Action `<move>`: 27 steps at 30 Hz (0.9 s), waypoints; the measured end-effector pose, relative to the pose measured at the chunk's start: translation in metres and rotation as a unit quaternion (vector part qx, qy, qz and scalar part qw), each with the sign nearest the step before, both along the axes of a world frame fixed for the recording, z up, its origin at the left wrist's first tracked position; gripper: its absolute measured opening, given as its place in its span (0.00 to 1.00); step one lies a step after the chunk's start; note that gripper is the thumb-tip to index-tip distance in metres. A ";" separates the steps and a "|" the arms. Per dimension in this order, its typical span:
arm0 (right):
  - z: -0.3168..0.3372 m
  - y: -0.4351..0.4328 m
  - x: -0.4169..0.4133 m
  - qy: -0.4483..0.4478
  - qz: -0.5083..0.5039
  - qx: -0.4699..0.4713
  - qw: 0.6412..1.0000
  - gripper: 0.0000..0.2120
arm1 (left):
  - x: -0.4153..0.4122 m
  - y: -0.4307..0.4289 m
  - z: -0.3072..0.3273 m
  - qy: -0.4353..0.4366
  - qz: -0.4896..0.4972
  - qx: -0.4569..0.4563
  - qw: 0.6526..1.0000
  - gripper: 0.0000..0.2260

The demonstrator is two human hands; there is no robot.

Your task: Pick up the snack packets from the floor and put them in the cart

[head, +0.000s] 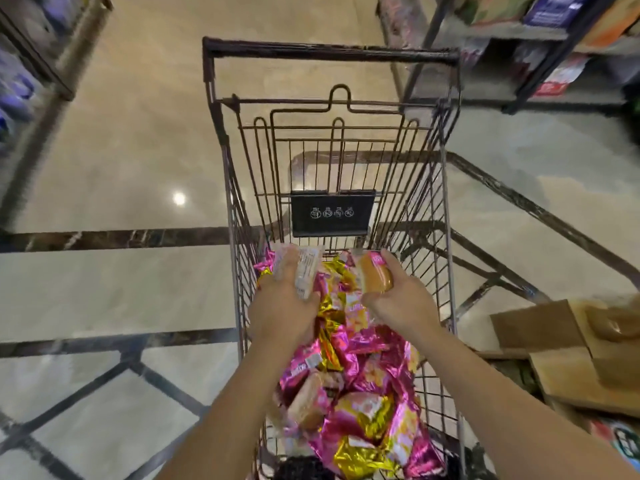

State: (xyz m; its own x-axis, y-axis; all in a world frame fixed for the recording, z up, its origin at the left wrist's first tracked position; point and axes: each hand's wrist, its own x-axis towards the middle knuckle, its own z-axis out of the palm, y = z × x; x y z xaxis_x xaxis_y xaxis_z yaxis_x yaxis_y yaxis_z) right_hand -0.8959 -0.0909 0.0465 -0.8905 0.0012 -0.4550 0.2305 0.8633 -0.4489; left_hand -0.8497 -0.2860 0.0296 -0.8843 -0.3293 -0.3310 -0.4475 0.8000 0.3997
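A shop aisle with a polished pale stone floor (114, 161) crossed by dark inlay lines. Stocked shelves (540, 36) stand beyond the cart on its right and a second rack (31, 53) on its left. The wire cart (330, 53) is in the middle of the aisle, and both of the person's arms reach over its near end into the basket. The left hand (282, 303) is curled round a pale packet (306, 268) with small print on it. The right hand (401, 299) grips a bun packet (375, 275) with a pink end. Both are held just above the heap of pink and gold packets (360, 382) that already fills the near half of the cart, up to the black plate (332, 213) on its inner grille. Some cardboard boxes (568, 344) lie on the ground to the cart's right. By the look of it the job is well on: a good load is in, and these two need only be let go onto the heap. No loose packet shows on the floor around the cart, but the ground near the person's feet is hidden, so I can't say whether these are the last.
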 end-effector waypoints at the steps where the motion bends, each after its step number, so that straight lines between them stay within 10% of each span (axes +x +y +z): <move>1: -0.005 -0.005 -0.008 0.006 0.005 0.022 1.000 0.43 | -0.009 -0.001 -0.006 0.001 -0.001 0.002 1.000 0.37; 13: -0.032 0.004 0.022 -0.024 -0.044 0.131 0.990 0.45 | -0.021 0.025 -0.023 -0.017 -0.147 -0.086 0.985 0.37; 27: -0.024 0.138 0.281 -0.083 -0.196 0.194 0.958 0.38 | 0.147 0.184 -0.010 0.015 -0.522 -0.072 0.850 0.31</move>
